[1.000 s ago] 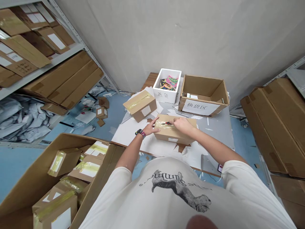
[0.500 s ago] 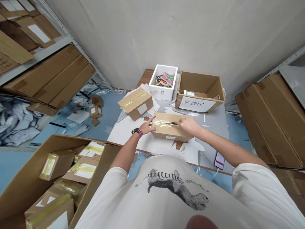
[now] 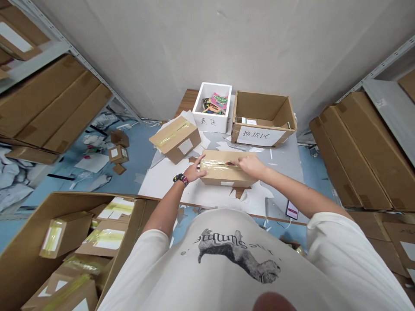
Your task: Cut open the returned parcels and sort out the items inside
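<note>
The left hand is staying braced, fingers spread wide, against the taped cardboard box on the counter, while the right hand is keeping its narrowed fingers on a small red-tipped tool at the tape; the box is barely shifting.

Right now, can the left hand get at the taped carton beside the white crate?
Probably yes: the left hand rests on the nearer carton, and the taped carton sits just beyond it, with only paper scraps between them.
</note>
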A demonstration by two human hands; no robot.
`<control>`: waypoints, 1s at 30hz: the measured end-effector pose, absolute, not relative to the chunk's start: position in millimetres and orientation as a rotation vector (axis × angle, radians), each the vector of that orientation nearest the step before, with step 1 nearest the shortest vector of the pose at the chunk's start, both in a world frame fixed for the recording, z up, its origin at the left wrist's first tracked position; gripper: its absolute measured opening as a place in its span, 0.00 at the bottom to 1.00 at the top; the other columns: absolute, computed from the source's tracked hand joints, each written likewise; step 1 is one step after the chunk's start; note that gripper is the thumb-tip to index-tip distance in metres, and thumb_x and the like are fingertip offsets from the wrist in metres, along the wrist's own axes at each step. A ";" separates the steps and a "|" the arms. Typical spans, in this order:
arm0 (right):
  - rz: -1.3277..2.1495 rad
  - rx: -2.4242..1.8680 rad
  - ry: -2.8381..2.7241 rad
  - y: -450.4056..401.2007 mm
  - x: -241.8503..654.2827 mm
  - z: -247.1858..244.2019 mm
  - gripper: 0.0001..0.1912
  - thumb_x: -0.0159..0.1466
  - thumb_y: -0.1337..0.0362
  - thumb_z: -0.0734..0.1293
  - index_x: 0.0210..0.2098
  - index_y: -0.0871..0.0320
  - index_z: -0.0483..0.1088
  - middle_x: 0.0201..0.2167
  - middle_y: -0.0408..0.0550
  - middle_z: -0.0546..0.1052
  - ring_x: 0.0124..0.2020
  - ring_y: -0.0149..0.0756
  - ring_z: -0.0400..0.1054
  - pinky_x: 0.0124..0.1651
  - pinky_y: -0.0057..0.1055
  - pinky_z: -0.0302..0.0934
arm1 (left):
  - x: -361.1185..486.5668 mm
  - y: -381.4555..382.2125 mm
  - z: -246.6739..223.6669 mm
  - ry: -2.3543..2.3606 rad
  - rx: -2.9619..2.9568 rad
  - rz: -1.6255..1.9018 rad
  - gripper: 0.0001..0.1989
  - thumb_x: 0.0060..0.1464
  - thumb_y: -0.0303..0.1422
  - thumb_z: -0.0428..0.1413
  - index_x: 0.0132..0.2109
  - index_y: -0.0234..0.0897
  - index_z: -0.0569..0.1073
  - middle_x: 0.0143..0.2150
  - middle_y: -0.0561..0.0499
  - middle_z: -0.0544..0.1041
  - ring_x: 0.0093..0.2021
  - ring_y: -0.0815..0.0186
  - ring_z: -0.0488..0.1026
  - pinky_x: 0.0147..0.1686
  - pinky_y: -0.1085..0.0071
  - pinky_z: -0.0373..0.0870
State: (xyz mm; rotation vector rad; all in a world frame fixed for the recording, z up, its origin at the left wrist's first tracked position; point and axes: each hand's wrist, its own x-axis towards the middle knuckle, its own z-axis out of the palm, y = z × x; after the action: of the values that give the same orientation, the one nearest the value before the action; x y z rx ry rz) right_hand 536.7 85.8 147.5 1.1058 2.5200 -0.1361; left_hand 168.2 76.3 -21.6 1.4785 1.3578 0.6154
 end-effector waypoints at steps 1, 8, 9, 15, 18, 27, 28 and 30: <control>-0.139 1.120 2.512 85.9 544.7 145.6 0.34 0.78 0.74 0.58 0.79 0.48 0.65 0.53 0.59 0.84 0.50 0.50 0.83 0.50 0.37 0.67 | 168.7 75.9 -21.5 1.354 1.482 0.613 0.65 0.51 0.48 0.74 0.88 0.54 0.50 0.77 0.42 0.75 0.60 0.47 0.84 0.63 0.53 0.80; -0.127 1.119 2.489 89.5 544.0 130.5 0.38 0.78 0.73 0.57 0.84 0.48 0.58 0.54 0.61 0.84 0.51 0.50 0.83 0.49 0.36 0.67 | 174.3 74.4 -21.0 1.385 1.496 0.646 0.62 0.52 0.49 0.72 0.87 0.53 0.53 0.77 0.41 0.74 0.58 0.50 0.85 0.62 0.55 0.80; -0.125 1.100 2.500 90.9 539.3 128.9 0.37 0.78 0.74 0.57 0.83 0.48 0.59 0.55 0.61 0.83 0.51 0.50 0.82 0.48 0.36 0.67 | 174.7 74.0 -20.0 1.390 1.497 0.641 0.62 0.52 0.49 0.72 0.87 0.53 0.54 0.77 0.42 0.74 0.58 0.50 0.85 0.62 0.55 0.80; -0.093 1.064 2.497 91.6 552.8 138.6 0.38 0.78 0.74 0.55 0.84 0.45 0.57 0.52 0.58 0.83 0.48 0.49 0.82 0.46 0.36 0.66 | 175.9 71.8 -14.4 1.376 1.500 0.631 0.61 0.52 0.48 0.72 0.87 0.53 0.54 0.76 0.42 0.75 0.56 0.51 0.86 0.59 0.57 0.81; -0.094 1.107 2.463 90.3 567.5 147.8 0.36 0.79 0.72 0.56 0.83 0.45 0.59 0.50 0.57 0.84 0.46 0.47 0.82 0.46 0.35 0.65 | 176.1 72.4 -15.5 1.377 1.495 0.643 0.61 0.52 0.48 0.72 0.87 0.52 0.54 0.76 0.41 0.75 0.56 0.50 0.86 0.59 0.56 0.81; -0.140 1.166 2.458 87.8 582.4 144.1 0.40 0.77 0.75 0.58 0.84 0.44 0.58 0.52 0.57 0.84 0.48 0.47 0.82 0.49 0.36 0.66 | 176.8 72.1 -15.2 1.338 1.464 0.659 0.63 0.52 0.50 0.72 0.87 0.51 0.52 0.77 0.41 0.74 0.57 0.51 0.85 0.61 0.56 0.81; -0.144 1.182 2.457 85.8 586.5 145.2 0.40 0.77 0.74 0.58 0.84 0.43 0.57 0.52 0.56 0.84 0.47 0.47 0.82 0.49 0.36 0.66 | 177.2 71.5 -15.0 1.335 1.463 0.663 0.63 0.52 0.50 0.71 0.87 0.50 0.51 0.77 0.41 0.74 0.58 0.51 0.85 0.61 0.56 0.81; -0.149 1.240 2.452 82.2 593.2 149.2 0.38 0.78 0.72 0.57 0.84 0.42 0.59 0.53 0.56 0.84 0.46 0.47 0.82 0.47 0.36 0.67 | 177.7 70.7 -15.0 1.336 1.466 0.665 0.63 0.52 0.50 0.71 0.87 0.50 0.51 0.77 0.41 0.74 0.57 0.51 0.85 0.60 0.56 0.81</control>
State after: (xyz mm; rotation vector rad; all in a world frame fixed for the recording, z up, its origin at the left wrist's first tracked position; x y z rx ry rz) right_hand 593.2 82.2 149.2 1.2398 2.4520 -0.1491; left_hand 177.7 70.7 -15.0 1.4664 1.3358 0.6648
